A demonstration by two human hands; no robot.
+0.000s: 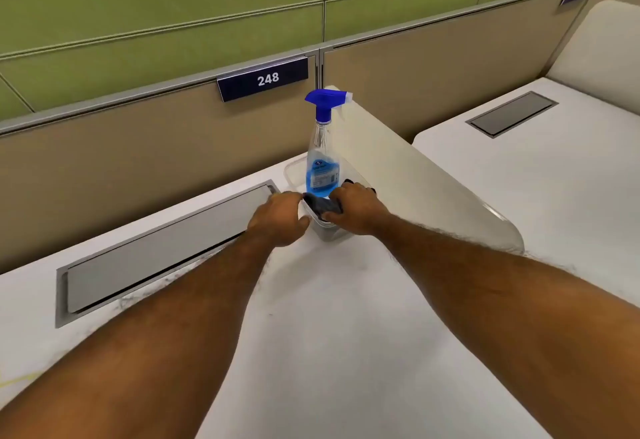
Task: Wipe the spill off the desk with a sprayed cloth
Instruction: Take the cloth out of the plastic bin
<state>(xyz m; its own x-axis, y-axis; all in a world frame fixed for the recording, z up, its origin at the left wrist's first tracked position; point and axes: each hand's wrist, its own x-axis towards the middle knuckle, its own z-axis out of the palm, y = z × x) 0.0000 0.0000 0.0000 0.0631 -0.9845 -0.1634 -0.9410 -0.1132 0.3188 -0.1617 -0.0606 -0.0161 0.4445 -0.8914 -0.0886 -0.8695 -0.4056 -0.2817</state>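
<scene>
Right hand (358, 211) holds dark cloth (323, 205); the sign (265, 78) reads "248".

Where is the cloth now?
Head view, centre: the dark cloth lies in the clear container, in front of the spray bottle, gripped by the right hand.

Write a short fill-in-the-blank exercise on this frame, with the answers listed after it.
1. The spray bottle has a ____ trigger head.
2. The sign on the partition reads ____.
3. The right hand grips a dark ____ at the rim of the clear container, which the left hand holds.
Missing words: blue; 248; cloth.
</scene>
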